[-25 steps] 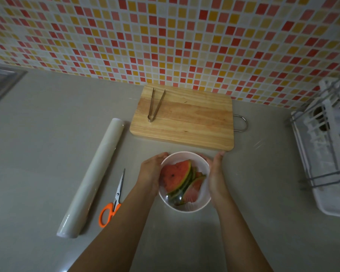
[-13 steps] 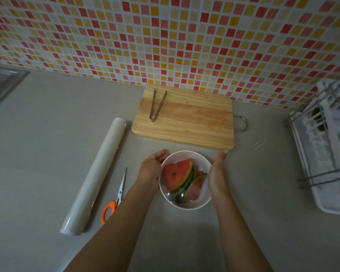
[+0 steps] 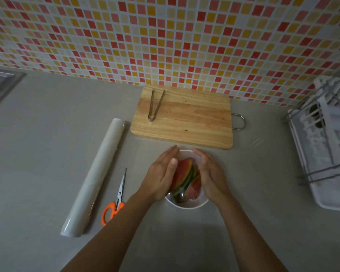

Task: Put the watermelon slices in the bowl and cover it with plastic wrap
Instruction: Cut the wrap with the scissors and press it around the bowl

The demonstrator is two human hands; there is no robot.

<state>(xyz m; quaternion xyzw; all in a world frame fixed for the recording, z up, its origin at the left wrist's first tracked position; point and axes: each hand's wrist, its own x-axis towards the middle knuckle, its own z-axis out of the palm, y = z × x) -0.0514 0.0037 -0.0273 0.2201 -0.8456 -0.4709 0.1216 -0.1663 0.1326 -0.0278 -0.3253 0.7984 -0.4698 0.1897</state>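
Left hand (image 3: 162, 174) and right hand (image 3: 210, 173) hover flat, fingers straight, over the white bowl (image 3: 186, 206) holding the watermelon slices (image 3: 185, 176), near the cutting board (image 3: 185, 122). Best to smooth the plastic wrap (image 3: 182, 197) outward, sealing it round the rim.

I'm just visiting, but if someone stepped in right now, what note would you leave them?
Left hand: open, fingers straight, over the left side of the bowl.
Right hand: open, over its right side.
Watermelon slices sit in the bowl, in front of the cutting board, which holds the tongs.
Plastic wrap roll and scissors lie on the counter to the left.
Done: slices in bowl.
Left: whether wrap already covers the bowl is unclear; check, then seal the rim.
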